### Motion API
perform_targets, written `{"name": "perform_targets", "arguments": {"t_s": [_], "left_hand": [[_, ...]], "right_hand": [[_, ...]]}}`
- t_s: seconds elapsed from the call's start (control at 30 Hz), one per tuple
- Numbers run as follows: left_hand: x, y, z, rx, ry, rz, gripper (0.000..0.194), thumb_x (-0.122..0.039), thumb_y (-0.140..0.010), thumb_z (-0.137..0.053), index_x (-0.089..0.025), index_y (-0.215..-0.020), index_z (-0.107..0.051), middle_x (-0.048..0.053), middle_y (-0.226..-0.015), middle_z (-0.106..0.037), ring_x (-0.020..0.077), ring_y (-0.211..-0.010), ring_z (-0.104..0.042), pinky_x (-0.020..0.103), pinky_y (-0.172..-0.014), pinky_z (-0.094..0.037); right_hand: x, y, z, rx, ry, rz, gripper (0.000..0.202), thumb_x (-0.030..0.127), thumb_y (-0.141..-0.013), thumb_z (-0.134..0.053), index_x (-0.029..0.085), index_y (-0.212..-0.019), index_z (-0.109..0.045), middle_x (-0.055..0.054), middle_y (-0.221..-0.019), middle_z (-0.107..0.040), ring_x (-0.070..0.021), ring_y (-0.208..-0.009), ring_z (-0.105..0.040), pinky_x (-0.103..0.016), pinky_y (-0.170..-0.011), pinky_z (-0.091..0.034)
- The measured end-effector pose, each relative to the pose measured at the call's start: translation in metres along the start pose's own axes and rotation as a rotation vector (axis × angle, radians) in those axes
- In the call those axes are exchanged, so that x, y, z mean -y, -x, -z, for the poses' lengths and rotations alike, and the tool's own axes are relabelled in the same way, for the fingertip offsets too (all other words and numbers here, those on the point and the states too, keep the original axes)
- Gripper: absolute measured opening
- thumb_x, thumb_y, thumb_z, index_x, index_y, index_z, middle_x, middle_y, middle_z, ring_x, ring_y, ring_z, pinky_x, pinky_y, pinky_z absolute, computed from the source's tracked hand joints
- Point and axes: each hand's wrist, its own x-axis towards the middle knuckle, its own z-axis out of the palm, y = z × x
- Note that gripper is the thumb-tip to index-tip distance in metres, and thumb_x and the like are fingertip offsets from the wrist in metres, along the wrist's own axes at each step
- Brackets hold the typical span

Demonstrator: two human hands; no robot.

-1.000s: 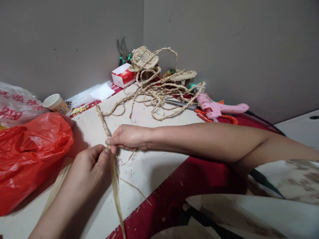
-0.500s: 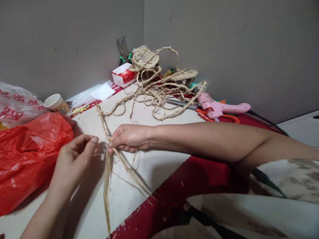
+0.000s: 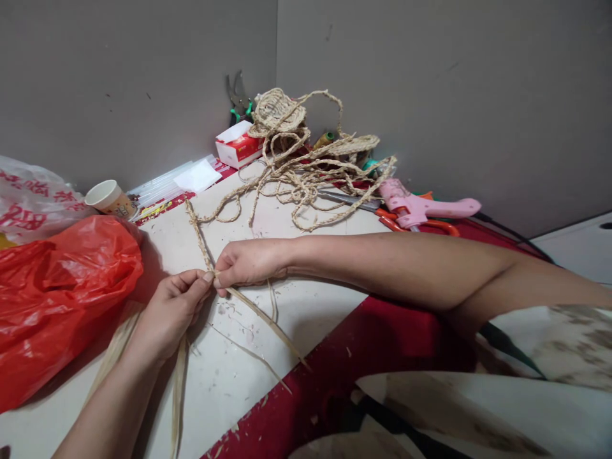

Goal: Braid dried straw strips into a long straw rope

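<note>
braid [image 3: 199, 241] lies ahead of left hand [image 3: 174, 306], right hand [image 3: 248, 261]; both pinching near end

Above a white table [image 3: 215, 389], the left hand [image 3: 174, 309] and right hand [image 3: 246, 262] pinch the lower end of a braided cord [image 3: 199, 236]; loose strips [image 3: 265, 318] trail below, beside a red bag [image 3: 71, 287].

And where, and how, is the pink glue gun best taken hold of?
I would probably grip the glue gun by its handle, from the right and above: it sticks out sideways, clear of the braided rope, with orange scissor handles just below.
</note>
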Motion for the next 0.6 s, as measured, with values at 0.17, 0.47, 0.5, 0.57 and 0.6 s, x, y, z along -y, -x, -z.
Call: {"name": "perform_targets", "arguments": {"t_s": [0.17,0.47,0.5,0.57,0.6], "left_hand": [[0.004,0.001,-0.008,-0.129,0.014,-0.056,0.031,-0.044,-0.072,-0.072,-0.014,-0.072,-0.065,-0.007,-0.05,-0.037,0.0039,-0.042,-0.022,0.019,-0.04,-0.013],[0.008,0.004,-0.024,-0.228,0.046,-0.126,0.027,-0.036,-0.074,-0.066,-0.016,-0.059,-0.057,-0.008,-0.045,-0.035,0.0054,-0.04,-0.022,0.02,-0.038,-0.017],[0.009,0.003,-0.025,-0.243,0.03,-0.14,0.026,-0.034,-0.074,-0.065,-0.016,-0.058,-0.057,-0.008,-0.045,-0.036,0.0059,-0.04,-0.024,0.02,-0.039,-0.02],[0.009,-0.002,-0.027,-0.283,0.012,-0.168,0.021,-0.028,-0.073,-0.066,-0.016,-0.057,-0.06,-0.006,-0.047,-0.041,0.0077,-0.043,-0.033,0.019,-0.04,-0.028],[0.007,-0.005,-0.029,-0.321,0.003,-0.186,0.019,-0.026,-0.073,-0.065,-0.016,-0.057,-0.063,-0.005,-0.049,-0.045,0.0093,-0.046,-0.038,0.02,-0.042,-0.032]], "right_hand": [[0.005,0.003,0.004,-0.057,0.367,0.083,0.016,0.019,-0.078,-0.052,0.01,-0.069,-0.062,0.005,-0.052,-0.043,-0.006,-0.052,-0.035,-0.021,-0.05,-0.026],[0.042,0.035,0.01,-0.221,0.884,0.199,0.023,0.019,-0.086,-0.046,0.011,-0.082,-0.068,-0.006,-0.076,-0.063,-0.0105,-0.064,-0.046,-0.025,-0.062,-0.032],[0.049,0.037,0.009,-0.269,0.902,0.249,0.023,0.017,-0.086,-0.046,0.011,-0.085,-0.068,-0.007,-0.08,-0.064,-0.0109,-0.067,-0.049,-0.025,-0.064,-0.033],[0.064,0.034,0.002,-0.303,0.898,0.359,0.023,0.013,-0.085,-0.048,0.01,-0.091,-0.069,-0.007,-0.085,-0.067,-0.011,-0.071,-0.052,-0.024,-0.067,-0.035],[0.072,0.029,-0.004,-0.279,0.893,0.403,0.022,0.012,-0.084,-0.048,0.01,-0.092,-0.069,-0.007,-0.086,-0.067,-0.0108,-0.071,-0.053,-0.024,-0.067,-0.035]]}}
